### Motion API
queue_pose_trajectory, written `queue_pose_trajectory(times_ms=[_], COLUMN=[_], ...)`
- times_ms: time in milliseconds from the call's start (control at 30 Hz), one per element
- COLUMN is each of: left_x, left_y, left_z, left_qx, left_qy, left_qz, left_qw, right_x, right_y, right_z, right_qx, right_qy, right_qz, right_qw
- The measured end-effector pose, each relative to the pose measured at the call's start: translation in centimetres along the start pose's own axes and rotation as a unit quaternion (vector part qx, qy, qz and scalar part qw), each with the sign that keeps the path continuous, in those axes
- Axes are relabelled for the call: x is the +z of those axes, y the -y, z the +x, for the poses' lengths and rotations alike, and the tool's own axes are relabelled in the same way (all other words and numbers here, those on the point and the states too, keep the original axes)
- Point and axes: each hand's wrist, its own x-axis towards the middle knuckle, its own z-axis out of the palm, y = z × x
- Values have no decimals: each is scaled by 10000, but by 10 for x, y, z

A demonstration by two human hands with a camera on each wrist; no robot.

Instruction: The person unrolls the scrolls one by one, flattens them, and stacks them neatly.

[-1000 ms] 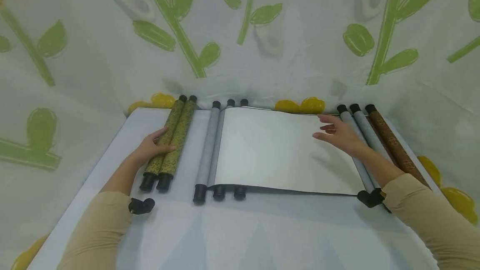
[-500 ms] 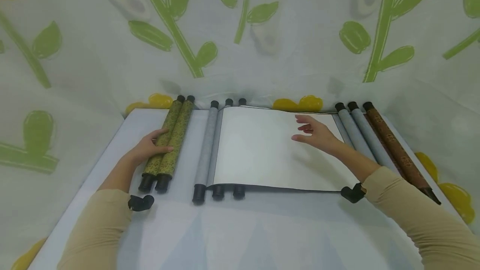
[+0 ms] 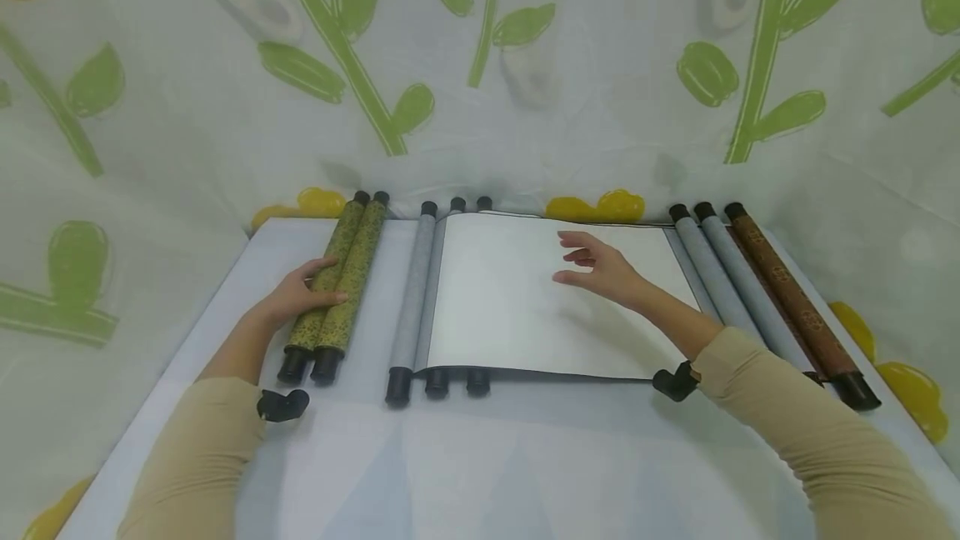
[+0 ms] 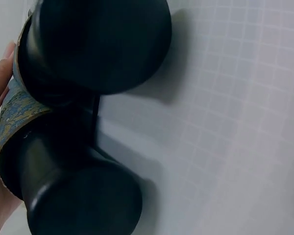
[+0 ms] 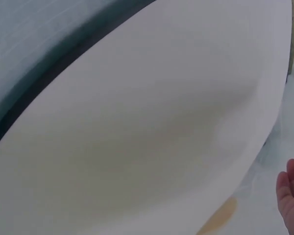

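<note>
In the head view my left hand grips two yellow-green patterned scroll rolls lying side by side at the left. Its thumb crosses the right-hand roll. The left wrist view shows their black end knobs large, with my fingers at the patterned cover. My right hand hovers over a white unrolled scroll sheet, fingers loosely bent, holding nothing. In the right wrist view this hand appears at the right edge, beside the curved white sheet.
Grey rolls with black knobs lie along the sheet's left side, one grey roll outermost. More grey rolls and a brown patterned roll lie at the right. A floral cloth hangs behind the white table.
My right hand has moved left across the white sheet, away from the grey rolls at the right. My left hand has stayed on the yellow-green rolls.
</note>
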Motion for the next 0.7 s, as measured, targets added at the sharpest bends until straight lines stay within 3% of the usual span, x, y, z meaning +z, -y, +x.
queue_pose_trajectory(times_ms=[700], left_x=[0], left_y=[6], left_z=[3], left_qx=[-130], left_qy=[-5], left_qz=[-16], left_qw=[9999], right_x=[53], right_y=[17], right_z=[28], right_qx=[-201], right_qy=[270], right_qz=[613], right_qw=[9975])
